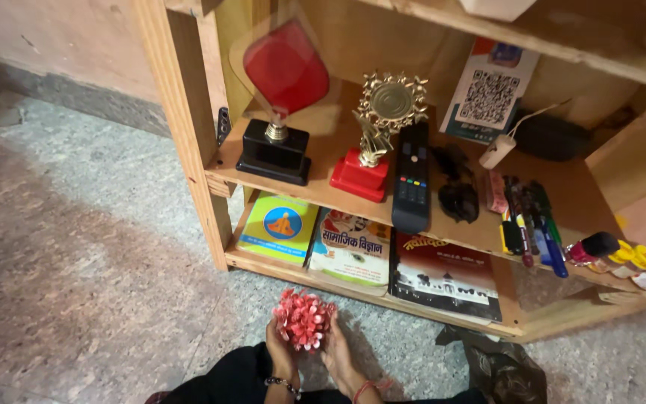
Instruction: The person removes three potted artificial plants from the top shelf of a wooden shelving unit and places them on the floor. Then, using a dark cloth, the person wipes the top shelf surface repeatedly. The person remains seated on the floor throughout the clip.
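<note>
Left hand and right hand cup red paper flower ball, fingers curled around it, low over floor before wooden shelf. Books along bottom shelf edge; trophies, remote, pens above.

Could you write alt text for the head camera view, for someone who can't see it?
Two hands, left hand and right hand, cup a red paper flower ball above a stone floor, before a wooden shelf holding trophies, a remote and books.
</note>
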